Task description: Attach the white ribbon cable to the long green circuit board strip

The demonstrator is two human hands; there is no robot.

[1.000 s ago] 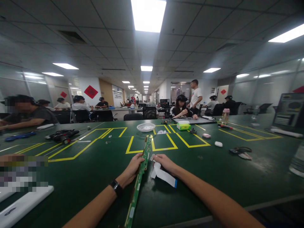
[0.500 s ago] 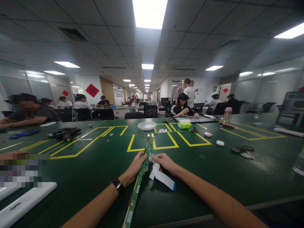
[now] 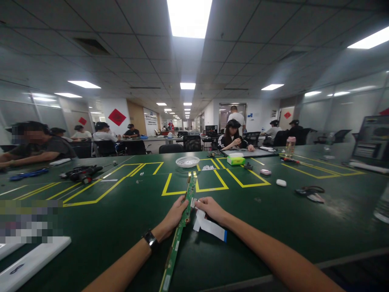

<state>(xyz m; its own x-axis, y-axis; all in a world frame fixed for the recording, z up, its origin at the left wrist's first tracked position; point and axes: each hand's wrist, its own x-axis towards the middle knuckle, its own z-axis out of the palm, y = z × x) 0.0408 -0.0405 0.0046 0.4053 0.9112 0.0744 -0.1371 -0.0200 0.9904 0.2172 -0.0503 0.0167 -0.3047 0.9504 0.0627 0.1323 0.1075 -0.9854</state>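
A long narrow green circuit board lies on the green table, running from near me toward the yellow markings. My left hand, with a black watch on the wrist, is closed on the board's left edge. My right hand pinches the top end of a white flat ribbon cable right beside the board. The cable's blue-tipped end rests on the table to the right.
Yellow tape rectangles mark the table ahead, with a white dish and a green box beyond. Black tools lie left, a white panel near left. A cable lies right. Other people sit at the far tables.
Both hands stay at the board and the cable. The view has shifted slightly; a standing person in the background has turned and walked away.
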